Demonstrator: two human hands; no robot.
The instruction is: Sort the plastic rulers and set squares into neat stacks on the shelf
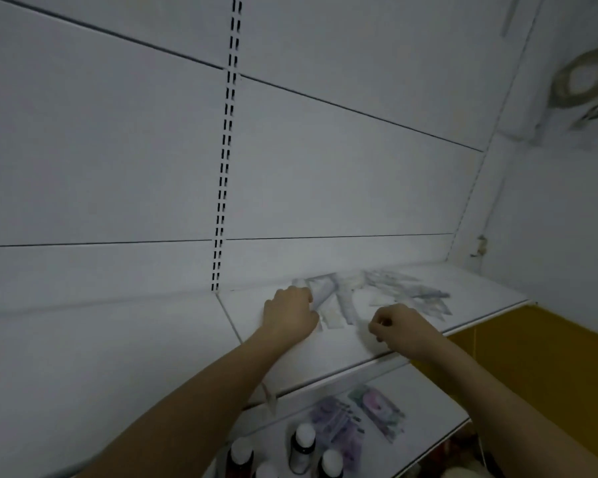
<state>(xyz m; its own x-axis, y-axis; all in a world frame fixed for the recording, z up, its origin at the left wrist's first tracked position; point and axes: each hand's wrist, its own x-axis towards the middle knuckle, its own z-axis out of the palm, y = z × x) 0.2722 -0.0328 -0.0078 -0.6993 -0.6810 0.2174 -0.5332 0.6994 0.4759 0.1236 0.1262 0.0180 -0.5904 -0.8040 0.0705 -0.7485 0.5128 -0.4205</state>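
Observation:
A loose heap of clear plastic rulers and set squares (339, 298) lies blurred on the white shelf (325, 353), spreading right toward a fan of long rulers (415, 293). My left hand (289, 313) rests at the heap's left end, its fingers curled against the nearest pieces; whether they grip one is hidden. My right hand (399, 327) hovers just right of the heap with fingers curled, and nothing shows clearly between them.
A lower shelf (425, 391) holds white-capped bottles (302, 446) and flat colourful packets (377, 410). A slotted upright (227, 146) runs up the white back panel. A yellow panel (532, 367) stands at the right, and a roll of tape (582, 79) hangs on the right wall.

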